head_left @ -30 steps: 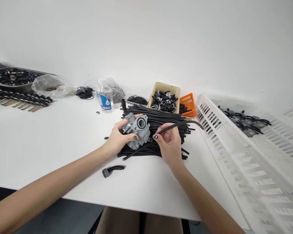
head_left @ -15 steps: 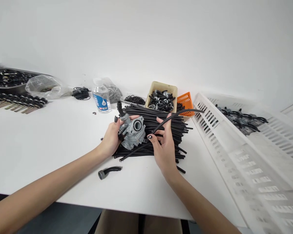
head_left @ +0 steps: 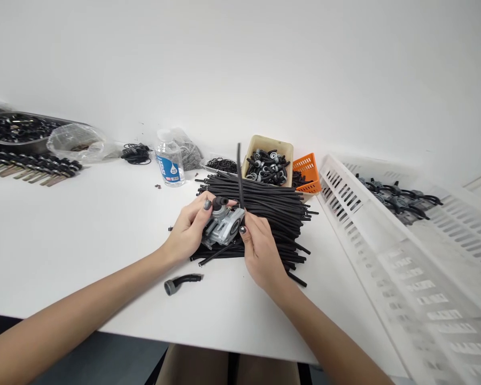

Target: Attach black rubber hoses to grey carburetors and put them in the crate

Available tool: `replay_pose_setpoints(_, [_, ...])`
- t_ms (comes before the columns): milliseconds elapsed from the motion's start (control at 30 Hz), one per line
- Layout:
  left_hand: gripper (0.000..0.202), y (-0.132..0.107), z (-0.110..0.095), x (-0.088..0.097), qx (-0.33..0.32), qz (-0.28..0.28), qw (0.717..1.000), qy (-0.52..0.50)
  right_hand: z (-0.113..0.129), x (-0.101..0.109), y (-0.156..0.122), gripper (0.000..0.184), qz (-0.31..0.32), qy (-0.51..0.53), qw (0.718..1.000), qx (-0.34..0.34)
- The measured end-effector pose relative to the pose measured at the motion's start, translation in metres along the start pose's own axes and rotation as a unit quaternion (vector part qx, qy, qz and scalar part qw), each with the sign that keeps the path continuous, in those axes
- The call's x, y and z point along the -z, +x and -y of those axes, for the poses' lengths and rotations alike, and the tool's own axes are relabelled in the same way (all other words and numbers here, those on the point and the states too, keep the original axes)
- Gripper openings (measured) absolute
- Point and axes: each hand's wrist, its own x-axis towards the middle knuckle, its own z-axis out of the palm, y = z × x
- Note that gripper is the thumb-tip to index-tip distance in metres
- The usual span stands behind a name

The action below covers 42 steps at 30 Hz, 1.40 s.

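Note:
My left hand is closed round a grey metal carburetor, its thumb beside the black rubber cap on top. A round bore faces to the right. At the carburetor's right side my right hand pinches a thin black rubber hose, which stands up from the fingers. The hose's lower end is hidden by the fingers, so I cannot tell whether it is fitted on. Beneath both hands lies a pile of black hoses. Nearer to me, a black bent tube with a grey cap rests on the white table.
Behind the pile stand a beige bin of capped tubes and an orange basket. A white crate with several carburetors is on the right. A clear bottle, a plastic bag and a metal tray stand left.
The carburetor has been tipped, so its black cap points more towards me. My right hand has moved in against it, and the hose has swung from leaning right to nearly upright.

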Motion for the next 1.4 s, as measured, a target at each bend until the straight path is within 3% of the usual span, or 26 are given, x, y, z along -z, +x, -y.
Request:
replay_pose_setpoints(133, [0.048,0.002,-0.003,-0.005,0.022,-0.06,0.997,-0.035,0.0,0.004,0.002,0.044,0.057,0.009,0.998,0.002])
replay_pose_setpoints(233, [0.05,0.004,-0.002,-0.006,0.046,-0.076,0.992,-0.092,0.001,0.007,0.002,0.041,0.064,0.01,0.998,0.014])
replay_pose_setpoints(433, [0.055,0.003,-0.006,-0.004,0.09,-0.035,0.982,-0.161,0.002,0.012,0.003,0.029,0.013,0.074,0.997,0.012])
replay_pose_setpoints(567, [0.059,0.003,-0.012,-0.008,0.13,-0.036,0.968,-0.214,0.001,0.01,0.006,0.011,-0.016,0.194,0.978,-0.071])
replay_pose_setpoints(667, [0.06,0.003,-0.013,-0.009,0.146,-0.032,0.96,-0.236,0.0,0.007,0.008,0.032,-0.057,0.253,0.955,-0.142])
replay_pose_setpoints(733, [0.06,0.004,-0.012,-0.009,0.154,-0.031,0.959,-0.234,0.0,0.006,0.008,0.041,-0.073,0.269,0.948,-0.153])
replay_pose_setpoints(933, [0.053,0.005,-0.013,-0.01,0.202,-0.025,0.943,-0.264,0.001,0.01,0.009,0.026,-0.035,0.264,0.962,-0.062])
replay_pose_setpoints(1100, [0.031,0.007,-0.017,-0.011,0.252,-0.025,0.92,-0.298,0.005,0.007,0.006,0.031,0.018,0.379,0.924,-0.042])
replay_pose_setpoints(1267, [0.024,0.007,-0.011,-0.01,0.246,0.003,0.913,-0.326,0.011,0.003,0.005,0.048,-0.029,0.431,0.899,-0.073])
replay_pose_setpoints(1400, [0.021,0.006,-0.012,-0.011,0.232,0.006,0.91,-0.343,0.013,0.003,0.006,0.049,-0.074,0.449,0.885,-0.1])
